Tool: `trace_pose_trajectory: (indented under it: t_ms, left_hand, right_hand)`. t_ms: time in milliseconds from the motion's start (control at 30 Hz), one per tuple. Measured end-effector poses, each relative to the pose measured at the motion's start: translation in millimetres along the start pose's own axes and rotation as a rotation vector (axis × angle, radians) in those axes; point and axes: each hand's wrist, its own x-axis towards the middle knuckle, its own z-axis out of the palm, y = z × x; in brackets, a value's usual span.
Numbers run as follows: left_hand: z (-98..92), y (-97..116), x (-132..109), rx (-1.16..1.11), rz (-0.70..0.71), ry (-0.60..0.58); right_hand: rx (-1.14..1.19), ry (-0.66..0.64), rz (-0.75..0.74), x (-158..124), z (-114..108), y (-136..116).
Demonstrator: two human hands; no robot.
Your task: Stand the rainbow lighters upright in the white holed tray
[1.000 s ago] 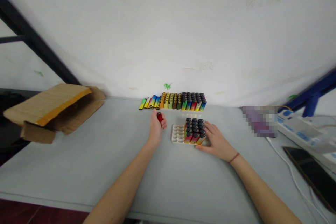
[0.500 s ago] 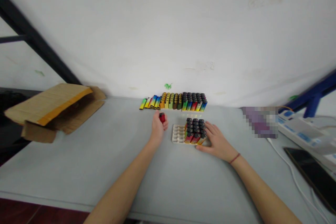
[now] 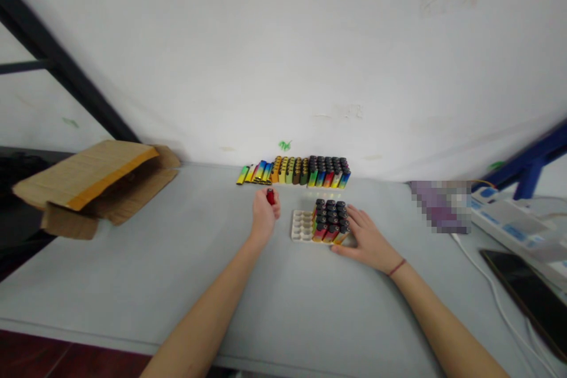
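Observation:
A red lighter [image 3: 270, 196] stands upright in the closed fist of my left hand [image 3: 263, 215], held above the table to the left of a white tray [image 3: 297, 238]. Round sockets without lighters show in the tray's left part. Its right part carries rows of upright lighters [image 3: 331, 221] with black tops and coloured bodies. My right hand [image 3: 364, 241] curves about the tray's right end, thumb at the front corner and fingers along the far right side, steadying it. The palm side of this hand is hidden.
Along the wall stand a block of black-topped lighters [image 3: 328, 171] and a block of gold-topped ones [image 3: 290, 170]. Several lighters lie flat [image 3: 254, 173] beside them. An opened cardboard box [image 3: 95, 186] is at left; a power strip [image 3: 516, 221], phone [image 3: 527, 295] and white cable [image 3: 491, 292] are at right.
My left hand has shifted slightly left and turned a little with the red lighter in it. My right hand stays at the tray's right end.

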Motion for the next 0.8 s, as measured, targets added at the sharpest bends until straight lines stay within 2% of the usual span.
trace_pose_trajectory:
  t_ms: [300, 367, 533, 700, 800]
  left_hand:
    - [-1.8, -2.7, 1.6, -0.021, -0.025, -0.014]
    - [-3.1, -7.9, 3.8, 0.033, 0.045, -0.059]
    - [-5.5, -25.1, 5.0, 0.216, 0.328, -0.182]
    - [-5.8, -33.4, 4.8, 0.450, 0.492, -0.229]
    - [-7.3, -34.8, 6.8, 0.534, 0.500, -0.289]
  right_hand:
    - [-0.002, 0.010, -0.003, 0.1, 0.3, 0.7]
    - [-0.001, 0.009, -0.005, 0.0, 0.3, 0.6]
    - [0.007, 0.012, 0.000, -0.2, 0.2, 0.1]
    - [0.001, 0.017, -0.013, -0.1, 0.4, 0.3]
    - [-0.003, 0.019, -0.017, -0.1, 0.5, 0.4]
